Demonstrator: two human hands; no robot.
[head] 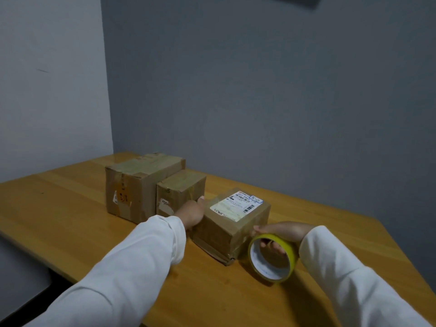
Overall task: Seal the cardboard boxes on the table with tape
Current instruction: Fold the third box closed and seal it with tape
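Boxes line a wooden table in a grey-walled corner as a person in white sleeves readies a roll of tape. At the left, toward ten o'clock from the hands, stands the large box, its top already crossed with old tape; the small box sits touching its right side. Next comes the left hand, pressed against the left face of the labelled box, fingers reaching along that side; how far they curl behind it cannot be told. The labelled box lies with its long axis running from seven o'clock to one o'clock, a white shipping label on top and its near bottom flap looking loose. Just beside its near right corner, at about four o'clock from the box, the right hand grips the yellow tape roll, fingers hooked through the core and the roll standing on edge on the table. The roll hand appears the nearer to the box's open end, so the next move probably calls for drawing tape leftward across that near corner while the other hand steadies the box. No free tape end can be made out.
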